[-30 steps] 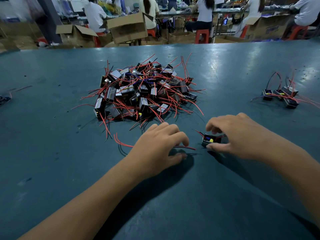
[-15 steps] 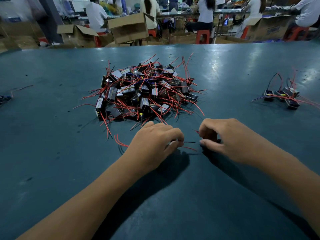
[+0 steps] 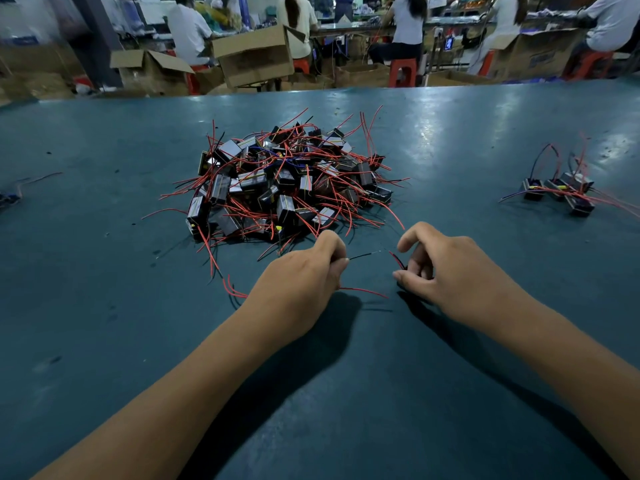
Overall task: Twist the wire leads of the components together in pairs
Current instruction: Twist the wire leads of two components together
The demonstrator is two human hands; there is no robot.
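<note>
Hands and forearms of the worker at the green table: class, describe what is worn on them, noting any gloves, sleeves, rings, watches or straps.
Nothing is worn. The left hand and right hand are bare, without gloves, rings or bands. Both forearms are bare to the frame's edge: no sleeves, watch or strap showing.

The table in the middle of the frame has a smooth teal surface with a dull sheen and scuffed glare patches at upper right. The heaped components look like glossy black plastic, their leads red-sheathed. Boxes along the top are matt brown cardboard.
</note>
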